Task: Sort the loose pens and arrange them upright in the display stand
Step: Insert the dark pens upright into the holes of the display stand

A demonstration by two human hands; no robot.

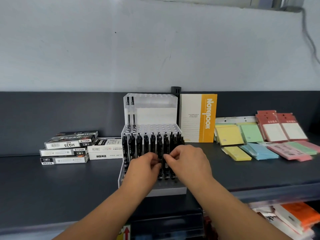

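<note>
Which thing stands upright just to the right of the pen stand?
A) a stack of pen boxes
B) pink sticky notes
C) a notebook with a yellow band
C: the notebook stands upright right of the stand; the boxes lie on its left.

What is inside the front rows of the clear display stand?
The display stand holds black pens upright there. The left hand and right hand cover the middle pens' lower barrels, so those holes are hidden.

stacked boxes (69, 145) left | notebook (207, 118) upright | sticky notes (226, 135) right, perhaps wrapped
</note>
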